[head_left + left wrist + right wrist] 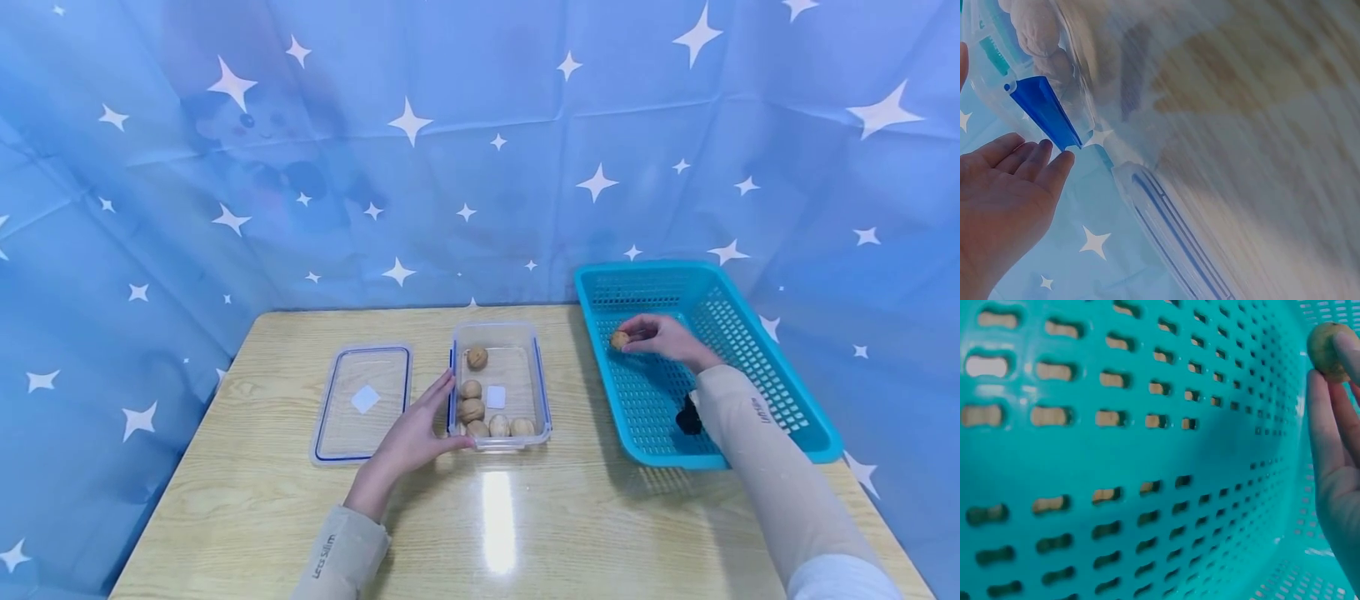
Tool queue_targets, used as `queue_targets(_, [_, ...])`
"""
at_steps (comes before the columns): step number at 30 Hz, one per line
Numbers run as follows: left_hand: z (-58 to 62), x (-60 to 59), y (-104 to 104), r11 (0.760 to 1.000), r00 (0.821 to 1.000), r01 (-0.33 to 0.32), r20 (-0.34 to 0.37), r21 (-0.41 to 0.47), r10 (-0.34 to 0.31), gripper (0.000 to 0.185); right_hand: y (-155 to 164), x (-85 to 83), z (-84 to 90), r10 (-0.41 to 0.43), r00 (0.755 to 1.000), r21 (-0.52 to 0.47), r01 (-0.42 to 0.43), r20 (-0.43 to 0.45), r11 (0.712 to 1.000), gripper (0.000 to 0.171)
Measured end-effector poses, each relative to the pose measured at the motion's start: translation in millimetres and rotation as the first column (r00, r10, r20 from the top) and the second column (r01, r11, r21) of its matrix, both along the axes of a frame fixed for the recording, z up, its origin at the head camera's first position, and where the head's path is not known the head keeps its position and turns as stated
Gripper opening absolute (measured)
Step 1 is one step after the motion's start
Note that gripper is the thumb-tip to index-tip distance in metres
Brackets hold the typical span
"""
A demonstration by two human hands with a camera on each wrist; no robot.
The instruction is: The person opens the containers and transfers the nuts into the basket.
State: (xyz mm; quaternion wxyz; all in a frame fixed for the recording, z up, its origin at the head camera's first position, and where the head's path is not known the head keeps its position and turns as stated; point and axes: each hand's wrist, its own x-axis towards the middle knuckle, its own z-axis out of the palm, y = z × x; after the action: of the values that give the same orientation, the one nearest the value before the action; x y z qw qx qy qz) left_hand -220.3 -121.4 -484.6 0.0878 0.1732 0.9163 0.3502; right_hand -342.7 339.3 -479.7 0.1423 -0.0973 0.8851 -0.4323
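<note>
A clear plastic box (538, 387) with a blue-trimmed rim holds several walnuts (472, 410), lined along its left side and near end. My left hand (417, 439) rests at the box's left side, its fingers straight and the thumb at the near corner. In the left wrist view, those fingertips reach the box's blue clip (1046, 111). Inside the turquoise basket (611, 400), my right hand (662, 340) pinches a single walnut (618, 340) between thumb and fingers. The right wrist view has this walnut (1334, 351) at the fingertips, above the perforated basket wall.
The box's clear lid (365, 403), edged in blue, lies flat on the wooden table (247, 492) left of the box. A small black object (688, 417) shows by the right cuff. Behind the table hangs a blue curtain (495, 192) with white stars.
</note>
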Motion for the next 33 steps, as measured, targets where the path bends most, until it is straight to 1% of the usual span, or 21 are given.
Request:
queue_targets(4, [-0.2,0.5,-1.0,1.000,1.000,-0.002,0.007,0.005,0.002,0.106,-2.3,0.7,-3.0,0.029,0.999,-0.006,-0.029,0.015,1.000,0.045])
queue_targets(10, [0.0,0.8,-1.8,1.000,1.000,-0.006,0.013,0.005,0.006,0.105,-3.8,0.8,-5.9,0.038,0.998,0.012,-0.039,0.047,0.999,0.046])
queue_targets(18, [0.7,1.6,-1.4,1.000,1.000,-0.006,0.017,0.003,0.006,0.104,-3.6,1.2,-7.7,0.069,0.997,0.009,-0.070,0.042,0.998,0.044])
queue_targets(25, [0.7,0.9,0.7,1.000,1.000,-0.004,0.011,0.010,0.004,0.104,0.7,1.3,-6.9,0.067,0.995,-0.036,-0.065,0.068,0.997,0.047])
queue_targets(33, [1.5,2.1,1.6,1.000,1.000,-0.005,0.013,0.007,0.005,0.103,-0.5,2.6,-4.3,0.054,0.998,0.006,-0.054,0.041,0.999,0.046])
